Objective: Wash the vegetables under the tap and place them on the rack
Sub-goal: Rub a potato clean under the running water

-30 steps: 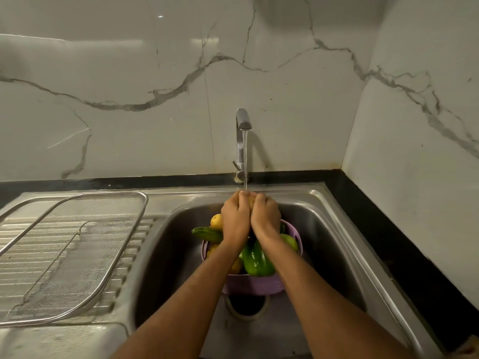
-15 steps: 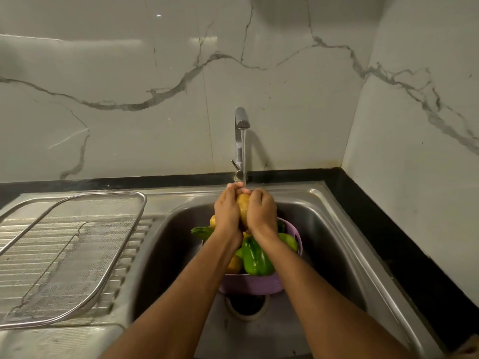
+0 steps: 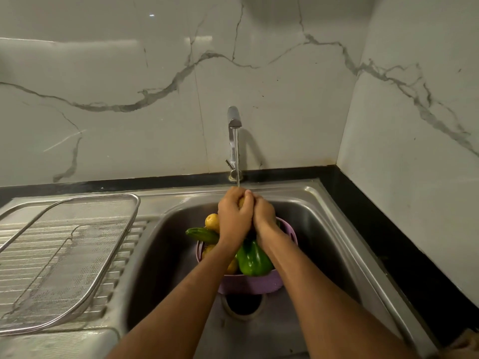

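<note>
Both hands [image 3: 234, 216] & [image 3: 264, 216] now curl tighter round the potato [image 3: 242, 202] than 0.5 s ago – only a sliver shows betw. fingers, tap stream [image 3: 236, 156] landing on top – rinse ongoing, rack [image 3: 67, 257] untouched.

Yellow potato [image 3: 241, 202] under tap [image 3: 234, 120] stream — other vegetables [image 3: 252, 257] in purple colander [image 3: 248, 283]; rack [image 3: 67, 252] on drainboard.

No readable text, label, brand or number anywhere (plain tap, sink, basket alike)
</note>
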A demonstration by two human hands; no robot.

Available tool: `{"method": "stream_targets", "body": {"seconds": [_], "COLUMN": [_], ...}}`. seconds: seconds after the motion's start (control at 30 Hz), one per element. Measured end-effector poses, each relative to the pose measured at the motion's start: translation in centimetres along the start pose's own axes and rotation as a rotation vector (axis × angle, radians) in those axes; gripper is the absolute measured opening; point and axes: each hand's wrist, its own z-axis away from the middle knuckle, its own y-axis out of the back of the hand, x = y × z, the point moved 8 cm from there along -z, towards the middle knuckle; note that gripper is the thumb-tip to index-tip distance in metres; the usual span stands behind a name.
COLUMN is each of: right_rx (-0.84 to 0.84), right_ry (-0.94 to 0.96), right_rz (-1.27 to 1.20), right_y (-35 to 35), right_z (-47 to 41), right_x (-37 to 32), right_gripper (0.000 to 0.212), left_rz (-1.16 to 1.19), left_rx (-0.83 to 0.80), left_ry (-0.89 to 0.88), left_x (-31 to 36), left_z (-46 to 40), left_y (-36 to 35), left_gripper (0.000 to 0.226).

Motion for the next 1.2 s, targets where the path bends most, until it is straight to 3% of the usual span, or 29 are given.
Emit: {"method": "stream_targets", "body": {"seconds": [0.27, 0.43, 0.53, 0.63, 0.8, 0.87, 0.93, 1.0, 1.1, 1.2], "right_rx": [0.075, 0.136, 0.178, 0.264, 0.193, 0.113, 0.066, 0.056, 0.139, 0.148], "right_ry": [0.383, 0.551, 0.627, 0.626, 0.146, -0.016, -0.037, 0.067, 0.284, 0.230], "right_rz": [0.505, 0.584, 0.590, 0.496, 0.050, -0.099, -0.144, -0.013, 0.355, 0.601], "right_y": [-1.7, -1.4, -1.4, -0.4, 0.3, 0.2, 0.1, -0.4, -1.1, -1.7], "right_z": [1.1, 2.7, 3.4, 3.2, 0.7, 0.5, 0.7, 0.9, 1.7, 1.5], "right_x": [-1.9, -2.6, -3.2, -3.7, -0.9, -0.2, -0.4, -1.1, -2.2, -1.4], "right_gripper": [0.056, 0.044, 0.037, 0.035, 0.054, 0.067, 0.074, 0.079, 0.077, 0.070], "left_rz": [0.406, 0.559, 0.628, 0.553, 0.170, 0.040, -0.023, -0.003, 0.182, 0.305], "left_rx": [0.209, 0.264, 0.246, 0.165, -0.060, -0.147, -0.155, -0.081, 0.035, 0.003], "left_ry": [0.592, 0.771, 0.768, 0.568, -0.065, -0.198, -0.214, -0.165, 0.106, 0.329], "left_x": [-2.4, -2.9, -2.8, -2.0, 0.6, 1.1, 1.0, 0.9, -0.5, -2.5], "left_z": [1.2, 1.9, 1.9, 1.6, 1.0, 1.1, 1.0, 0.7, 0.2, 0.4], "left_y": [1.6, 1.8, 1.4, 1.0, 1.2, 0.7, 0.6, 0.8, 1.4, 1.0], "left_gripper": [0.026, 0.026, 0.028, 0.032, 0.021, 0.022, 0.026, 0.017, 0.018, 0.013]}}
